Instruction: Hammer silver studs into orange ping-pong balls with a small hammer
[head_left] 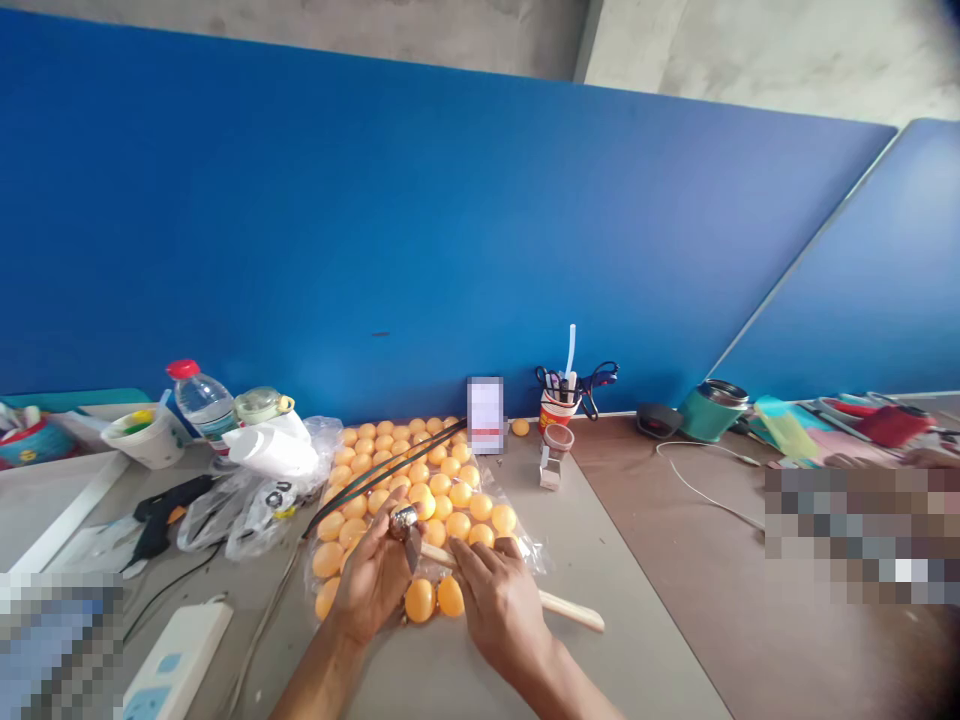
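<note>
A hammer with a metal head (403, 520) and a pale wooden handle (571, 610) lies across between my hands. My left hand (371, 575) is at the head, its fingers curled around the side of the metal. My right hand (504, 600) grips the handle from above, and the handle's end sticks out to the right. Under and behind the hands, many orange ping-pong balls (459, 525) lie in a clear plastic bag. Two orange balls (420, 600) show just below the hammer, between my hands. Part of the left hand's grip is hidden behind the head.
Black straps (375, 478) lie over the balls. A phone (486, 415) stands against the blue partition (450, 230). To its right is a cup of pens and cable (559, 408). At left are a glue gun (161, 515), a bottle (202, 405) and a power strip (178, 660). A green thermos (712, 412) stands right.
</note>
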